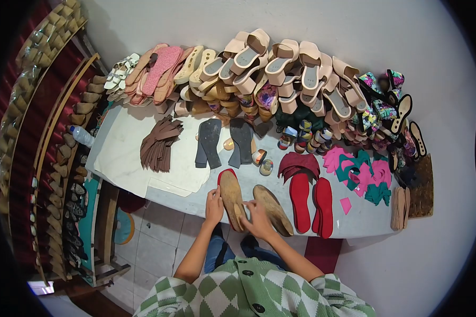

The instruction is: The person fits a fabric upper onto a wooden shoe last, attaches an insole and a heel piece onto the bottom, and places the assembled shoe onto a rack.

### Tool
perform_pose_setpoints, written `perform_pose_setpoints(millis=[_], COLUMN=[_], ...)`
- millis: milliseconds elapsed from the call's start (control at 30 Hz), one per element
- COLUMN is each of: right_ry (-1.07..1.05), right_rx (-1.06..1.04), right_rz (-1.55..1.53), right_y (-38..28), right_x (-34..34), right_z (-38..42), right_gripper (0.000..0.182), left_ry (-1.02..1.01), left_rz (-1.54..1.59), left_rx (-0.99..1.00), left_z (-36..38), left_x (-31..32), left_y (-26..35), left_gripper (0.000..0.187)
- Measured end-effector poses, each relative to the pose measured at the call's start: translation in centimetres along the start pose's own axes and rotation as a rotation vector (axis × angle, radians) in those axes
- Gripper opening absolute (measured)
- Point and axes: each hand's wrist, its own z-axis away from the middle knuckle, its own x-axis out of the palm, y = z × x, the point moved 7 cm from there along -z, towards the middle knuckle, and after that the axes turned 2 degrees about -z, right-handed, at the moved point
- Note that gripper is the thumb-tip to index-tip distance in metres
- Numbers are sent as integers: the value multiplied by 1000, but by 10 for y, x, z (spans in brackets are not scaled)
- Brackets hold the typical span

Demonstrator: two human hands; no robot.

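Though mottled, a curved wooden shoe last (230,191)

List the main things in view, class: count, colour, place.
Held last: one, brown with red edge, front
Second last: one, brown, right of it
Red soles: at least three, red, front right
Dark soles: several, dark grey, mid-table
Strips: fanned bunch, brown, left
Sheet: at least one, white, left
Sandals: many, mostly beige-pink, piled behind
Pink soles: stack, pink, back left
Cut pieces: many, pink and green, right
Board: one, brown, far right
Bottle: one, clear, far left
Rack lasts: many, brown, left
Table: one, light grey, centre
Left hand: one, on held last
Right hand: one, at its near end
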Motion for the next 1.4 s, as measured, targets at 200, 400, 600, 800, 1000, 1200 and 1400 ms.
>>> perform_pose_setpoints(millis=[200, 400, 600, 800, 1000, 1200, 1400], right_ry=[148, -17, -54, 52, 223, 325, 300], right_rx=[257, 444, 334, 290, 363, 678, 808], right_rz=[420, 304, 144, -254, -569, 122, 340], right_y=[49, 84, 96, 110, 107, 158, 160], right_x=[-47, -41, -50, -51, -127, -202, -205], right_z=[11, 26, 28, 41, 61, 85, 85], right_gripper=[58, 71, 74, 72, 73, 72, 63], left_ry=[-43, -28, 56, 102, 51, 48, 3], left_rz=[185, 237, 84, 112, 155, 124, 30], left_rx=[-172, -167, -135, -168, -161, -118, -116], left_z=[9, 12, 16, 23, 35, 42, 48], left_x=[14, 19, 23, 22, 22, 27, 24], left_y=[-6, -13, 0, 27, 43, 45, 48], left_gripper=[48, 51, 51, 52, 55, 68, 80])
